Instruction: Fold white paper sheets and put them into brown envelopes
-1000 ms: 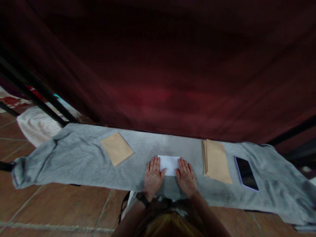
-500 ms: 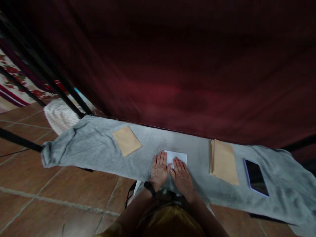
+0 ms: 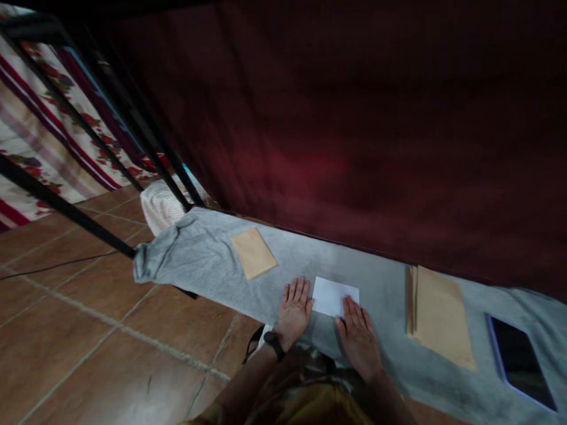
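A white folded sheet of paper (image 3: 333, 296) lies flat on the grey cloth (image 3: 376, 283) in front of me. My left hand (image 3: 295, 313) rests palm down at the paper's left edge, fingers stretched out, holding nothing. Across the paper's lower right corner lie the fingertips of my right hand (image 3: 359, 335), also flat and open. To the left is a single brown envelope (image 3: 254, 254). A stack of brown envelopes (image 3: 443, 316) lies to the right of my right hand.
A phone (image 3: 520, 360) lies beyond the stack on the right. Dark red fabric (image 3: 332, 165) hangs along the cloth's far side. Black metal bars (image 3: 66, 203) stand at the left, near a striped cloth (image 3: 162, 206) on the tiled floor (image 3: 101, 360).
My hands have moved apart, uncovering more of the white paper. The view has swung left, so everything sits farther right in the picture.
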Action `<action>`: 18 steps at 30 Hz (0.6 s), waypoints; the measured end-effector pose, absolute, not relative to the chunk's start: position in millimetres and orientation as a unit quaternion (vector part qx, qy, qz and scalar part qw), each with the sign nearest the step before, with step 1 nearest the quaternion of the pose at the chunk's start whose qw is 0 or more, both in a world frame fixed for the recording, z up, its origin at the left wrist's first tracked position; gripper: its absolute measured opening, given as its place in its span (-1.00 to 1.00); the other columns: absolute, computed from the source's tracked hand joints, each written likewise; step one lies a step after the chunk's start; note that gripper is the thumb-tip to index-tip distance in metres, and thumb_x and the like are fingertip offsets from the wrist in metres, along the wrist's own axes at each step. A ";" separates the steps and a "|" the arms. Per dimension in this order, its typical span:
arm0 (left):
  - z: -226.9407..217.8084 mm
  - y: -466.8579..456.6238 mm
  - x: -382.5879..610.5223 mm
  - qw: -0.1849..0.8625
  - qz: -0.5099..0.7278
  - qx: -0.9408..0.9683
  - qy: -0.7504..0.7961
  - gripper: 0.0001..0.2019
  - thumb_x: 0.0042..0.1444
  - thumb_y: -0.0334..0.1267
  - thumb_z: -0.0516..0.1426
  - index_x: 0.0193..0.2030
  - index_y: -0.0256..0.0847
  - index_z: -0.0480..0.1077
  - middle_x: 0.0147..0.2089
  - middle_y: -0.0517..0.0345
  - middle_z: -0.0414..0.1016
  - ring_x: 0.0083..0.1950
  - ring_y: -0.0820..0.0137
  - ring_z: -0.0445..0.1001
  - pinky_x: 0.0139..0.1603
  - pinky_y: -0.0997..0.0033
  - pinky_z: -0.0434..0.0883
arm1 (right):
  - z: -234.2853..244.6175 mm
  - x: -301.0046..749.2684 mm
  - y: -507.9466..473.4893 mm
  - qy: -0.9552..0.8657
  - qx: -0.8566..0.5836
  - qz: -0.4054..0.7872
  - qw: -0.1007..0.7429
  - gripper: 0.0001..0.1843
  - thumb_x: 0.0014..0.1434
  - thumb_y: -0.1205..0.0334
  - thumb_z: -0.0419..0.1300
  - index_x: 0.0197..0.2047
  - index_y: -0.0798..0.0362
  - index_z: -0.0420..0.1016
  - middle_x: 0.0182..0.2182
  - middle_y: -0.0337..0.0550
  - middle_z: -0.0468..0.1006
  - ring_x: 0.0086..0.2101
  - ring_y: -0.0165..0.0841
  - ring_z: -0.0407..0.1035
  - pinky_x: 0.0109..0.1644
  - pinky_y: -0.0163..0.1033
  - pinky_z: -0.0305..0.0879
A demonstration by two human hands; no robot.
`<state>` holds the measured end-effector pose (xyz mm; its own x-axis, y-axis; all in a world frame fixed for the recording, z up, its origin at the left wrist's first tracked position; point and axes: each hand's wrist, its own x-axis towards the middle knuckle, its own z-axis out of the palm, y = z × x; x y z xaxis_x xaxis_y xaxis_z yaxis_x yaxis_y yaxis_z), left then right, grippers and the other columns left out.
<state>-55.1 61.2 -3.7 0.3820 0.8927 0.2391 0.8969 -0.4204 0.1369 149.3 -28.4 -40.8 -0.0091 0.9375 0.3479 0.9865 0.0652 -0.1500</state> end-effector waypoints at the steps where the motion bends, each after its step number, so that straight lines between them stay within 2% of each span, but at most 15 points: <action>1: -1.5 65.7 -65.6 0.017 -0.141 -0.822 -0.552 -0.48 0.38 -0.14 -0.13 0.42 -0.16 0.16 0.48 0.07 0.13 0.48 0.20 0.09 0.44 0.06 0.16 | -42.8 149.5 -28.7 -0.707 -0.680 -0.071 0.184 -0.34 0.45 0.00 -0.17 0.47 0.18 0.02 0.39 0.12 0.15 0.34 -0.12 0.10 0.39 0.10 0.02; 4: 7.7 83.6 -106.3 0.050 -0.153 -0.773 -0.613 -0.48 0.35 -0.27 -0.14 0.42 -0.31 0.12 0.47 -0.14 0.14 0.47 0.11 0.11 0.41 -0.05 0.17 | -48.4 149.8 -29.1 -0.708 -0.675 -0.079 0.193 -0.34 0.44 0.01 -0.15 0.48 0.15 -0.03 0.40 0.09 0.14 0.34 -0.10 0.11 0.40 0.10 -0.01; 6: 14.9 96.1 -135.2 0.074 -0.154 -0.736 -0.655 -0.51 0.33 -0.34 -0.11 0.37 -0.34 0.18 0.41 -0.23 0.23 0.42 0.09 0.19 0.34 -0.01 0.26 | -50.8 149.6 -29.1 -0.704 -0.677 -0.083 0.199 -0.31 0.43 -0.01 -0.15 0.49 0.15 -0.08 0.40 0.09 0.13 0.33 -0.10 0.12 0.40 0.10 -0.01; 9: 24.4 110.3 -166.1 0.087 -0.114 -0.725 -0.673 -0.64 0.34 -0.35 -0.08 0.18 -0.20 0.36 0.15 -0.07 0.48 0.14 0.22 0.46 0.09 0.21 0.43 | -52.1 148.7 -28.5 -0.702 -0.679 -0.085 0.198 -0.29 0.43 -0.04 -0.18 0.50 0.16 -0.13 0.40 0.09 0.13 0.33 -0.10 0.13 0.41 0.10 -0.02; 11: 29.5 115.8 -174.3 0.090 -0.100 -0.736 -0.663 -0.70 0.34 -0.37 -0.08 0.05 -0.18 0.41 -0.03 0.01 0.52 -0.02 0.27 0.49 0.00 0.27 0.44 | -52.7 148.6 -28.1 -0.707 -0.673 -0.086 0.197 -0.29 0.43 -0.03 -0.18 0.50 0.16 -0.13 0.40 0.09 0.13 0.33 -0.11 0.12 0.41 0.10 -0.03; 15: 39.1 117.3 -168.9 0.097 -0.097 -0.761 -0.635 -0.66 0.29 -0.53 -0.14 -0.06 -0.21 0.42 -0.15 0.04 0.49 -0.07 0.26 0.47 -0.05 0.31 0.42 | -55.2 152.7 -28.4 -0.713 -0.664 -0.088 0.210 -0.31 0.42 0.01 -0.13 0.49 0.17 -0.07 0.39 0.09 0.15 0.34 -0.11 0.10 0.41 0.11 -0.01; 18: 45.8 105.8 -153.9 0.098 -0.102 -0.780 -0.610 -0.65 0.29 -0.54 -0.14 -0.09 -0.19 0.42 -0.18 0.06 0.48 -0.08 0.23 0.46 -0.10 0.31 0.42 | -53.5 156.4 -28.6 -0.712 -0.656 -0.080 0.237 -0.37 0.43 0.09 -0.13 0.47 0.12 0.01 0.38 0.05 0.18 0.35 -0.12 0.10 0.41 0.14 0.00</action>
<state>-153.9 105.8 45.8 0.2348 0.9315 0.2776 0.9712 -0.2365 -0.0281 156.4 -28.6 -53.5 -0.0261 0.8964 0.4425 0.9725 0.1253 -0.1963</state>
